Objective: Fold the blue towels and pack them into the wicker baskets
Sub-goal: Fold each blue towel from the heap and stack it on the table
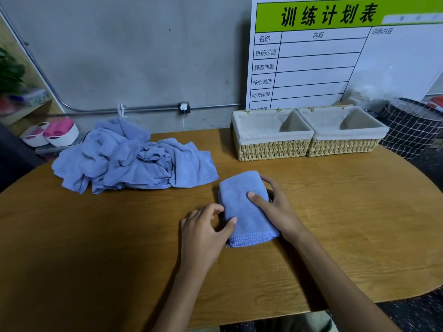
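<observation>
Head view, near to far.

Wooden table (96,248), rounded edge, fills the lower frame; both forearms reach in from the bottom edge.

Left hand (203,233): on the table at the left side of the folded blue towel (242,207). Thumb lies on the towel's top near its lower left corner, fingers curled against its left edge, so it pinches that side of the towel.

Right hand (275,207): holds the towel's right side. Thumb pressed on the top face, fingers wrapped round the far right edge and partly hidden behind the cloth.

Folded towel: compact rectangle, several layers thick, flat on the table about mid-width, stitched hem edge facing the camera. Long axis tilted slightly, far end leaning right.

Further back, left of centre: pile of unfolded blue towels (134,159), crumpled, lying on the table near its far edge. Number of towels in the pile cannot be told. Well apart from the folded one.

Far right on the table: two wicker baskets, touching side by side, both with pale cloth liners. Left basket (271,149), right basket (345,147). Interiors show only liner.

Behind the baskets: white board with green header (311,56) leaning at the grey wall. Right of the table: dark checked hamper (412,130). Far left, off the table: white and pink containers (51,133)
</observation>
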